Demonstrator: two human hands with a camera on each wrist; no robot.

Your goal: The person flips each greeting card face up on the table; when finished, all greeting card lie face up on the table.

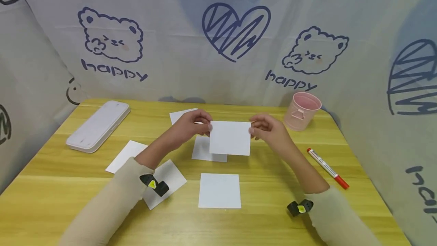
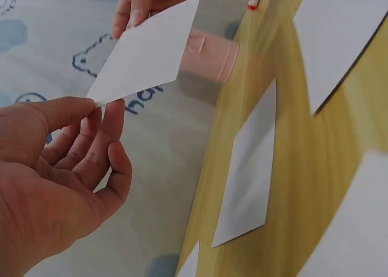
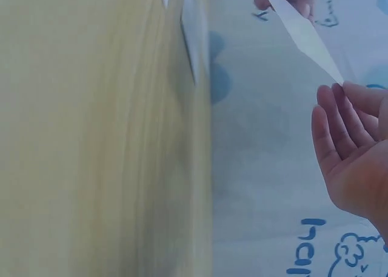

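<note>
A blank white sheet of paper (image 1: pixel 230 138) is held up above the table between both hands. My left hand (image 1: pixel 191 126) pinches its left edge between thumb and fingers, and my right hand (image 1: pixel 269 130) pinches the right edge the same way. In the left wrist view the raised paper (image 2: pixel 145 53) looks slightly bowed, with thumb and fingertips at its corner. The right wrist view shows the paper (image 3: pixel 306 40) nearly edge-on. Below and behind it, another white sheet (image 1: pixel 205 153) lies partly covered from view. One more sheet (image 1: pixel 219 191) lies flat nearer the front.
Left of centre lie two tilted sheets, one (image 1: pixel 128 155) beside the other (image 1: pixel 167 185), partly behind my left arm. Another sheet (image 1: pixel 181 114) is at the back. A white case (image 1: pixel 99 126) sits far left. On the right stand a pink cup (image 1: pixel 300 115) and a red-capped marker (image 1: pixel 327 168).
</note>
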